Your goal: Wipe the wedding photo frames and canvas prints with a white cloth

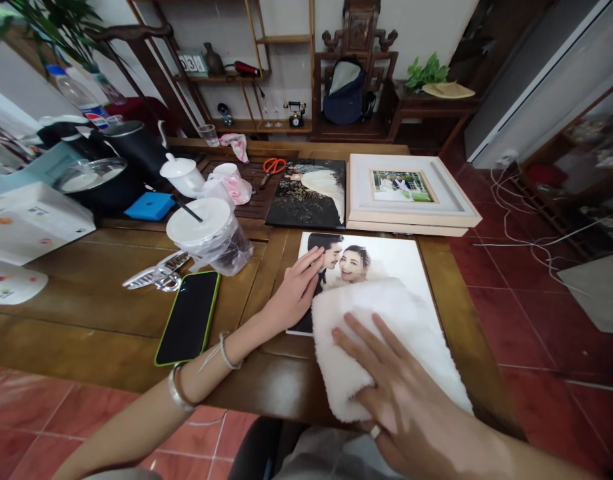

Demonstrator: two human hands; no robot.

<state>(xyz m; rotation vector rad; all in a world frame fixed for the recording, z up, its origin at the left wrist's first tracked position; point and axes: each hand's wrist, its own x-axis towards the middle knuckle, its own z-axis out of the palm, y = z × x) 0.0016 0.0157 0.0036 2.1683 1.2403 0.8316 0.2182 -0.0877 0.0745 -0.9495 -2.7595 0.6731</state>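
Note:
A photo panel [396, 259] showing a couple lies flat near the front edge of the wooden table. My left hand [297, 288] rests on the panel's left side, its fingers stretched out over the picture. Across the lower right of the panel lies a white fluffy towel [346, 313], which hides that part and hangs toward the table's front edge. My right hand [381, 380] presses on the towel with its fingers spread, palm down.
Behind the panel lie a dark photo panel [306, 200] and a framed photo [359, 175]. Orange-handled scissors [273, 168] are further back. To the left are a phone [189, 320], a lidded cup [206, 233], a hair clip [159, 273] and a blue box [150, 206].

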